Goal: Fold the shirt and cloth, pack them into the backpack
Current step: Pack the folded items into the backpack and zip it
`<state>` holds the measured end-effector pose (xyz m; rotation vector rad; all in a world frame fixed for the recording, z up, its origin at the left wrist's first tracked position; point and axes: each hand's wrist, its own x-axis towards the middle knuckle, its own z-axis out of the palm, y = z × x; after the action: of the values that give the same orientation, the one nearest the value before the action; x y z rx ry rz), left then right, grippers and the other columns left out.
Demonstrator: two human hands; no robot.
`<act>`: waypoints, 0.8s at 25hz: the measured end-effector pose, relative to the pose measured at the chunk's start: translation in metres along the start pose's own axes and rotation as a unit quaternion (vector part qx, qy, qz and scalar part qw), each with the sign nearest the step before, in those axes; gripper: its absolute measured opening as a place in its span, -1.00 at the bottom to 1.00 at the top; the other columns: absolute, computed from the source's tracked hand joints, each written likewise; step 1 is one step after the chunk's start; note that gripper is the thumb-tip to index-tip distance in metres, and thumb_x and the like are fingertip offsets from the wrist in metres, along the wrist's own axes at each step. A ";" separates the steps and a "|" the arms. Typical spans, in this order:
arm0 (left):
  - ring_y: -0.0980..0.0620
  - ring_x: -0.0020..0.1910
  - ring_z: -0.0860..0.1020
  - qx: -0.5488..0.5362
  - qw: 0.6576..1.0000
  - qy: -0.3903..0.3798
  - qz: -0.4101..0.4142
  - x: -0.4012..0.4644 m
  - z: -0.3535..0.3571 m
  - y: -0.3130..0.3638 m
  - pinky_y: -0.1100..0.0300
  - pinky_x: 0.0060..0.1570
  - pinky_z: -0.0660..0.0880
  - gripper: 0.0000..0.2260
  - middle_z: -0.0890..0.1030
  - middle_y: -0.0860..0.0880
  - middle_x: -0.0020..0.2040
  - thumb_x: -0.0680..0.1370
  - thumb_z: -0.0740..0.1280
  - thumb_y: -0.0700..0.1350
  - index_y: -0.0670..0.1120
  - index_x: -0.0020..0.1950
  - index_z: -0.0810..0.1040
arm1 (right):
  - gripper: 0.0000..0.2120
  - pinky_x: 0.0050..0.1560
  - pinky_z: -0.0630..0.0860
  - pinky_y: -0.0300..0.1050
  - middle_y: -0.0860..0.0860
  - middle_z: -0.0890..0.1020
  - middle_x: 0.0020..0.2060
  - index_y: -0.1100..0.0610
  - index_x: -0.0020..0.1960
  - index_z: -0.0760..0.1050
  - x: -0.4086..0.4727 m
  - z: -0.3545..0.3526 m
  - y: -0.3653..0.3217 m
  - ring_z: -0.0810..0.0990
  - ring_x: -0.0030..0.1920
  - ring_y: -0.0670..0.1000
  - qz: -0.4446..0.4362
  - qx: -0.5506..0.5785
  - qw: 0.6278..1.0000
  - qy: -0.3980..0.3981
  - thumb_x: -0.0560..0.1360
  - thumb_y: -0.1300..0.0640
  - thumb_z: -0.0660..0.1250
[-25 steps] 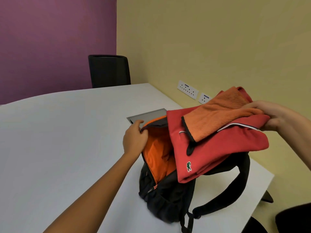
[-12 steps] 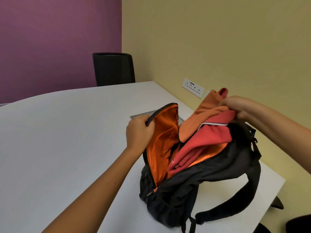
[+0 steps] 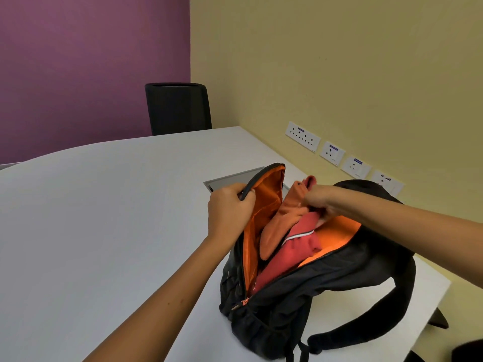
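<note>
A black fabric backpack with a bright orange lining (image 3: 326, 278) is seen lower right of centre in the frame, resting on a white desk (image 3: 104, 218) with its main compartment unzipped and gaping. The front flap is held up and away by the left hand (image 3: 230, 212), whose fingers are curled round the dark zipped rim. A folded red polo shirt with a white-edged collar (image 3: 290, 252) and a folded orange towelling cloth (image 3: 277, 226) are partly sunk into the opening, the cloth lying against the shirt on its left, their upper ends still standing above the rim. The bundle is gripped at its top by the right hand (image 3: 316, 199), fingers closed on the fabric just right of centre. Both pieces are judged light, soft and limp, so the folds are likely to slump or splay if only one corner is held; a hold across the folded top edge, with both layers pinched together, is thought best while they are pushed down. The bag itself is floppy and would probably close on the load unless its rim is kept lifted. A black chair (image 3: 177, 108) is visible at upper centre, and white wall sockets (image 3: 303, 136) at right.
</note>
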<state>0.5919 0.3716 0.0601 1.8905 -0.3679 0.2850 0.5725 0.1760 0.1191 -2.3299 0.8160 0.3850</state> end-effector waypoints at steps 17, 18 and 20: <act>0.22 0.00 0.59 -0.139 0.949 -0.281 0.025 -0.058 0.026 0.017 0.40 0.05 0.48 -0.69 0.64 0.08 0.05 0.50 0.38 -0.23 -0.02 0.23 0.57 | 0.14 0.39 -0.19 0.13 -0.41 -0.29 0.44 -0.42 0.44 -0.20 -0.068 -0.028 0.064 -0.40 0.47 -0.12 -0.367 -0.374 0.850 -0.047 0.08 -0.47 0.44; 0.22 0.04 0.60 -0.170 0.944 -0.281 0.015 -0.067 0.023 0.012 0.37 0.09 0.48 -0.71 0.65 0.08 0.07 0.52 0.36 -0.24 -0.02 0.21 0.58 | 0.14 0.40 -0.23 0.19 -0.39 -0.31 0.44 -0.41 0.44 -0.22 -0.070 -0.021 0.068 -0.43 0.46 -0.09 -0.369 -0.407 0.834 -0.039 0.10 -0.46 0.44; 0.18 0.04 0.61 -0.199 0.957 -0.212 -0.010 -0.083 0.016 -0.005 0.33 0.09 0.50 -0.79 0.68 0.08 0.01 0.55 0.33 -0.24 -0.01 0.10 0.63 | 0.10 0.42 -0.24 0.29 -0.33 -0.28 0.47 -0.37 0.46 -0.21 -0.069 -0.008 0.075 -0.44 0.46 -0.04 -0.380 -0.447 0.809 -0.018 0.14 -0.48 0.39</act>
<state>0.5181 0.3675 0.0193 1.5435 -0.6435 -0.2063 0.4719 0.1567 0.1209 -3.2190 -0.5179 0.5043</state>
